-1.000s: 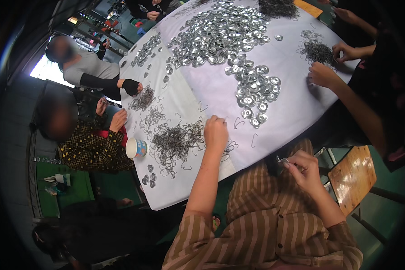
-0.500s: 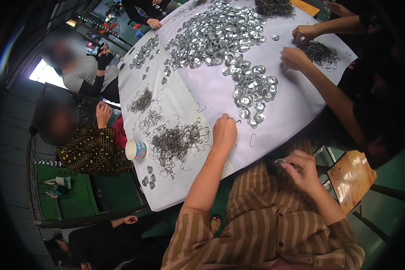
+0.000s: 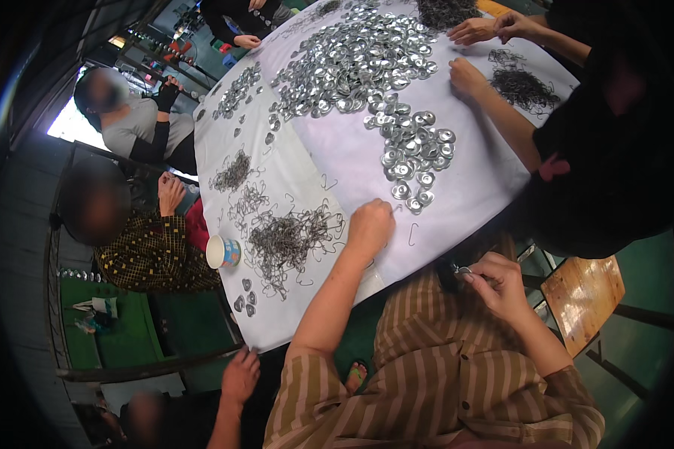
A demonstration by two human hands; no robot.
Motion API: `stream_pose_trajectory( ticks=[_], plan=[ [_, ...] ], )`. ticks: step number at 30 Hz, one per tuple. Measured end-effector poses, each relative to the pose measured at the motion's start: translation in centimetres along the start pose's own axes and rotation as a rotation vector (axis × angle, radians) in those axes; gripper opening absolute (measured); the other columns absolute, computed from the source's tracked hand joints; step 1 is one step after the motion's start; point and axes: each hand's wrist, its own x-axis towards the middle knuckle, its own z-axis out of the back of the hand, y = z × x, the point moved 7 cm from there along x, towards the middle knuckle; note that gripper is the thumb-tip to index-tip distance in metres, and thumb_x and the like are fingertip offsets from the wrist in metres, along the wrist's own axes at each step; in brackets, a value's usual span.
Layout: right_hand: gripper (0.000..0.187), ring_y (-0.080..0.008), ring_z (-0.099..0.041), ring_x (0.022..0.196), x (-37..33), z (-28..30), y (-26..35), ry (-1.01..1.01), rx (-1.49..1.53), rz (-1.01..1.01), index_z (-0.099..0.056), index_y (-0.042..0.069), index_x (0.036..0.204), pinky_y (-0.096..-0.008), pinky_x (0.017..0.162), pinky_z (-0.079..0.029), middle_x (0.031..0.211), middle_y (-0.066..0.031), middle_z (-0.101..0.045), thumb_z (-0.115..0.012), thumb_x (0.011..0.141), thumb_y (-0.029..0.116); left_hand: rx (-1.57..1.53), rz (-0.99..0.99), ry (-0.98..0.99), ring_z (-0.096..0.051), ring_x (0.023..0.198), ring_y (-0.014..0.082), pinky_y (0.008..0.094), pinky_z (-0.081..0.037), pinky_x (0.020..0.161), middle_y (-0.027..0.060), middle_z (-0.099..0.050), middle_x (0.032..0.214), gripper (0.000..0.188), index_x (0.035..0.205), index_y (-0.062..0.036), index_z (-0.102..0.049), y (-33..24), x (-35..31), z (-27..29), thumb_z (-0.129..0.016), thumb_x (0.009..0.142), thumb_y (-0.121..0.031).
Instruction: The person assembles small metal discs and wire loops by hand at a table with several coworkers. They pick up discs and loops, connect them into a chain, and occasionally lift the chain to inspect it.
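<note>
My left hand [image 3: 369, 227] rests on the white-covered table [image 3: 318, 161], fingers curled down beside a tangled heap of thin wire hooks [image 3: 284, 241]; whether it pinches a hook I cannot tell. A single loose hook [image 3: 412, 233] lies just right of it. My right hand [image 3: 494, 280] is below the table edge, over my striped lap, fingers closed on a small metal piece [image 3: 463, 270]. A spread of shiny round metal discs [image 3: 408, 153] lies beyond my left hand.
A large pile of discs [image 3: 352, 60] covers the far side of the table. A small cup [image 3: 223, 252] stands at the left edge. Other people sit around it; one person's hands [image 3: 468, 75] work a dark wire heap [image 3: 524, 86] at right. A wooden stool [image 3: 584, 299] stands by my right.
My left hand stayed on the table by the wire heap, shifting slightly right. The person at the right moved their hands further up the table. My right hand stayed over my lap.
</note>
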Motion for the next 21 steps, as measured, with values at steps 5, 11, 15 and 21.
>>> stream_pose_trajectory(
  ticks=[5, 11, 15, 21],
  plan=[
    [0.006, -0.0217, -0.053, 0.059, 0.1, -0.1, -0.3, 0.01, -0.002, -0.004, -0.067, 0.0, 0.081, -0.0313, 0.055, -0.04, 0.066, -0.0086, -0.056, -0.07, 0.076, 0.003, -0.261, -0.015, -0.032, -0.063, 0.071, 0.0318, 0.038, -0.051, 0.066, 0.0136, -0.066, 0.08, 0.007, 0.08, -0.0012, -0.069, -2.9, -1.4, 0.9, -0.065, 0.076, -0.005],
    [0.006, -0.0213, -0.053, 0.058, 0.2, -0.1, -0.4, -0.004, -0.008, -0.036, -0.068, 0.0, 0.081, -0.0307, 0.054, -0.04, 0.065, -0.0086, -0.056, -0.07, 0.075, 0.001, -0.311, 0.184, -0.274, -0.064, 0.068, 0.0281, 0.034, -0.05, 0.064, 0.0145, -0.067, 0.079, 0.01, 0.085, 0.0002, -0.07, 1.6, -3.4, 5.3, -0.066, 0.076, -0.003],
    [0.006, -0.0208, -0.053, 0.058, 0.2, -0.4, -0.7, 0.0, 0.012, -0.059, -0.068, 0.0, 0.081, -0.0302, 0.054, -0.04, 0.065, -0.0084, -0.056, -0.069, 0.075, 0.0, -0.223, 0.343, -0.331, -0.065, 0.067, 0.0264, 0.0323, -0.05, 0.064, 0.0148, -0.067, 0.079, 0.01, 0.085, 0.0005, -0.07, 5.6, -7.1, 7.3, -0.066, 0.077, -0.003],
    [0.006, -0.0206, -0.052, 0.058, 0.3, -1.0, -0.6, 0.014, -0.001, -0.024, -0.067, -0.001, 0.08, -0.0296, 0.054, -0.039, 0.064, -0.008, -0.055, -0.069, 0.074, -0.001, -0.156, 0.534, -0.258, -0.064, 0.074, 0.0315, 0.038, -0.05, 0.069, 0.0155, -0.067, 0.083, 0.011, 0.084, -0.0006, -0.07, 8.1, -12.6, 7.1, -0.065, 0.077, -0.007]
  ],
)
